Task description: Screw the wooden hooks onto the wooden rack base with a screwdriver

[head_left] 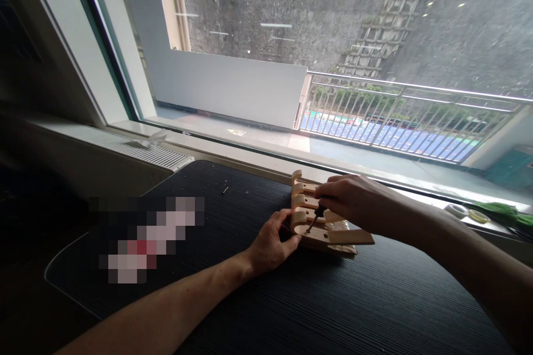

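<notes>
Several pale wooden strips with curled left ends and drilled holes lie side by side as one wooden piece [347, 237] on the dark table. At its left end, my left hand [270, 241] grips the curled edge, thumb on the near side and fingers behind. My right hand [347, 199] is closed round the dark handle of a screwdriver [318, 212]. The screwdriver's shaft slants down, its tip at a hole or screw in the nearest strip; which of these, I cannot tell. A brownish, shiny layer shows under the strips on the right.
The dark wood-grain table [216, 199] stands against a window ledge. A blurred-out patch [152, 238] covers something on its left. Small scraps [225, 191] lie near the far edge. Tape rolls [457, 211] and green material [499, 212] sit at right; crumpled plastic [150, 140] rests on a vented unit.
</notes>
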`<move>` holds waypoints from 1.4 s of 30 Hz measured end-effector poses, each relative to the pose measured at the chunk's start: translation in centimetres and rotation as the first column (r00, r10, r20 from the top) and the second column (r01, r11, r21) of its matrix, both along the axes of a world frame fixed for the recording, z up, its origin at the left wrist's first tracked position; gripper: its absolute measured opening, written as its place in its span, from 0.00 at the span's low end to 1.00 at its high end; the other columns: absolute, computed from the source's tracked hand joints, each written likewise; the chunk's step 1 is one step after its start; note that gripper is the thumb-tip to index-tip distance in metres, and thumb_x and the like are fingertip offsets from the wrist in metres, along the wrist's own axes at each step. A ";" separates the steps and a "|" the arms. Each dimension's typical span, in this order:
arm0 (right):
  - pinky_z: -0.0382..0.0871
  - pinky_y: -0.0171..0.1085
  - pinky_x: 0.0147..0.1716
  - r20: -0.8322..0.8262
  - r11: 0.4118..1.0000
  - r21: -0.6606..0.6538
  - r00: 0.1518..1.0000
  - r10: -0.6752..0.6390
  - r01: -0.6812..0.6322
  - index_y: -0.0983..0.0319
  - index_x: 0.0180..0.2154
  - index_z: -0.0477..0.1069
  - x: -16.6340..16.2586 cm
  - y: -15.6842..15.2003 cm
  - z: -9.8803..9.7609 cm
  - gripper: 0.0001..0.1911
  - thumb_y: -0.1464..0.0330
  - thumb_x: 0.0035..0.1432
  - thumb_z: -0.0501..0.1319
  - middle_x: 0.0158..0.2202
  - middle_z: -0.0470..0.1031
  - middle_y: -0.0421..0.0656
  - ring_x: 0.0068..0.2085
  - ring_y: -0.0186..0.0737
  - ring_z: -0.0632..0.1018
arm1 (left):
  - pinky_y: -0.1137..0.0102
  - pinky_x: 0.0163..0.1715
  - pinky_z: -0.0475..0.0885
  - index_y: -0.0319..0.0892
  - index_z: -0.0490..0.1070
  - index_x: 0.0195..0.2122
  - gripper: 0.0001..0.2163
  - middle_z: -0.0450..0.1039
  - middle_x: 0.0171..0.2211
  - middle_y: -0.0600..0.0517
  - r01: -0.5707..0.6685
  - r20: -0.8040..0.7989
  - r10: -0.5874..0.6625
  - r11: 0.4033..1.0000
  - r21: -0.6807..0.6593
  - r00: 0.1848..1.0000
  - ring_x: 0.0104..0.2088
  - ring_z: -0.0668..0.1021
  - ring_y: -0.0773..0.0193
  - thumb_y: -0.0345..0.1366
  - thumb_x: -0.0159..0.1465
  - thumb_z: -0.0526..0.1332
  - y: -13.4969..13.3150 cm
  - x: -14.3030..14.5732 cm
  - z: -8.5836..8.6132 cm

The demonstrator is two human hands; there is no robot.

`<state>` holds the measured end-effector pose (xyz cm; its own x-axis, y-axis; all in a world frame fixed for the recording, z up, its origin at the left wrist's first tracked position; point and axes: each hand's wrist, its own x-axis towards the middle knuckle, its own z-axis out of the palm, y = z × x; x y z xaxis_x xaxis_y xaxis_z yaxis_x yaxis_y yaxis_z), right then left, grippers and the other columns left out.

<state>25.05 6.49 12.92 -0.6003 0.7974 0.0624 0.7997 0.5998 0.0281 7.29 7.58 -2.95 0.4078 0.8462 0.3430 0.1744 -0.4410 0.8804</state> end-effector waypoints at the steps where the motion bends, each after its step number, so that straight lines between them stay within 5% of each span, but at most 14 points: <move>1: 0.54 0.32 0.24 0.000 1.000 0.004 1.000 -0.005 0.005 0.60 0.33 0.73 0.0 -0.1 0.0 0.13 0.68 0.61 0.51 0.27 0.73 0.40 0.25 0.31 0.68 | 0.67 0.43 0.70 0.40 0.65 0.49 0.20 0.71 0.43 0.47 -0.002 -0.002 0.002 1.000 -0.002 1.000 0.42 0.74 0.60 0.30 0.55 0.61 0.0 0.0 0.0; 9: 0.53 0.32 0.23 -0.016 0.994 -0.059 0.995 -0.096 0.095 0.59 0.33 0.72 -0.7 -1.5 1.0 0.12 0.67 0.60 0.51 0.25 0.73 0.39 0.23 0.31 0.68 | 0.67 0.44 0.70 0.40 0.65 0.49 0.19 0.71 0.44 0.47 0.003 0.000 -0.003 1.000 -0.002 1.000 0.43 0.73 0.60 0.29 0.55 0.60 -0.1 0.0 0.2; 15: 0.56 0.32 0.27 -0.060 0.996 -0.064 0.996 -0.072 0.068 0.59 0.40 0.71 -0.7 -1.5 0.7 0.12 0.69 0.61 0.50 0.33 0.75 0.42 0.31 0.34 0.72 | 0.67 0.44 0.70 0.40 0.66 0.48 0.18 0.72 0.42 0.47 0.018 0.024 -0.018 1.000 -0.002 1.000 0.42 0.73 0.60 0.28 0.55 0.60 -0.3 0.0 0.6; 23: 0.55 0.33 0.25 -0.054 0.993 -0.037 0.992 -0.113 0.111 0.60 0.37 0.70 -1.0 -0.9 0.1 0.14 0.65 0.64 0.47 0.30 0.75 0.42 0.28 0.34 0.72 | 0.67 0.44 0.70 0.41 0.67 0.47 0.18 0.72 0.41 0.48 0.007 0.026 -0.007 1.000 0.006 1.000 0.41 0.74 0.60 0.28 0.55 0.61 -0.2 0.0 0.6; 31: 0.50 0.33 0.21 0.033 0.986 -0.013 0.986 -0.163 0.164 0.57 0.36 0.72 -1.3 -1.8 1.5 0.12 0.62 0.61 0.51 0.25 0.72 0.39 0.23 0.32 0.68 | 0.67 0.43 0.69 0.41 0.67 0.48 0.18 0.72 0.41 0.48 0.013 0.025 -0.013 1.000 0.000 1.000 0.42 0.74 0.60 0.28 0.55 0.61 -0.3 -0.1 0.8; 42: 0.54 0.33 0.25 -0.073 0.995 -0.045 0.993 -0.092 0.088 0.59 0.38 0.72 -1.0 -1.2 0.8 0.14 0.65 0.63 0.49 0.30 0.75 0.41 0.28 0.33 0.71 | 0.68 0.42 0.70 0.42 0.66 0.49 0.19 0.72 0.43 0.48 0.019 0.021 -0.019 1.000 -0.005 1.000 0.41 0.74 0.61 0.29 0.55 0.61 -0.2 -0.1 0.6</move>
<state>24.05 5.29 13.68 -0.5208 0.8508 0.0698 0.8494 0.5247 -0.0573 7.22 7.36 -2.39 0.4162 0.8403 0.3473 0.1475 -0.4393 0.8861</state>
